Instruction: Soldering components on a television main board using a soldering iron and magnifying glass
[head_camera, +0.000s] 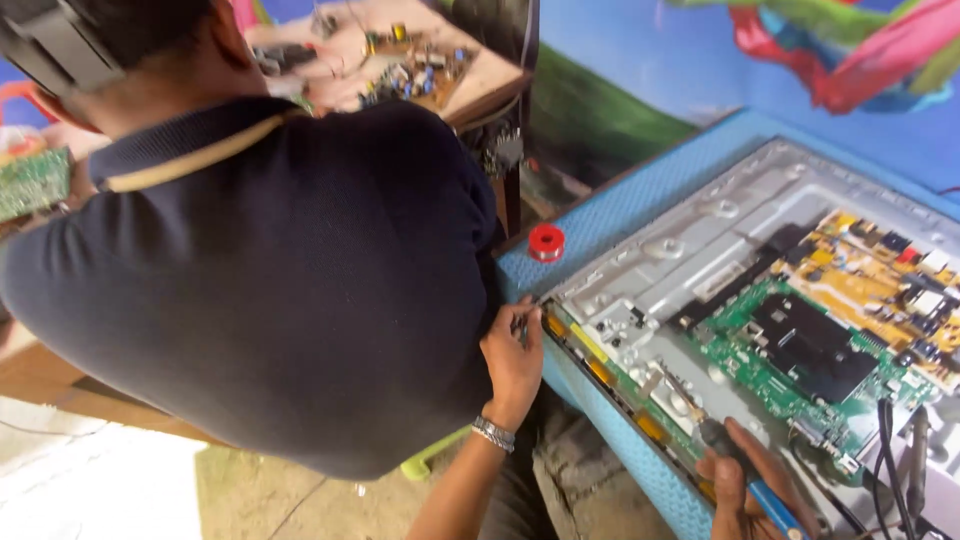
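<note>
A flat-screen set lies face down with its grey metal back (700, 235) up, on a blue-covered table (640, 190). On the back sit a green circuit board (790, 345) and a yellow one (880, 270). A narrow strip board (600, 372) runs along the near edge. My left hand (512, 362), with a metal bracelet on its wrist, pinches a small dark item at the set's near left corner. My right hand (738, 485) grips a screwdriver (720, 440) with a blue and black handle. Its shaft points up-left onto the metal just below the green board.
A person in a dark shirt (280, 280) bends over close on my left, back to me. A red spool (546, 242) lies on the blue cover near the set's corner. Black cables (890, 450) trail at the lower right. A far table (410, 60) carries circuit boards.
</note>
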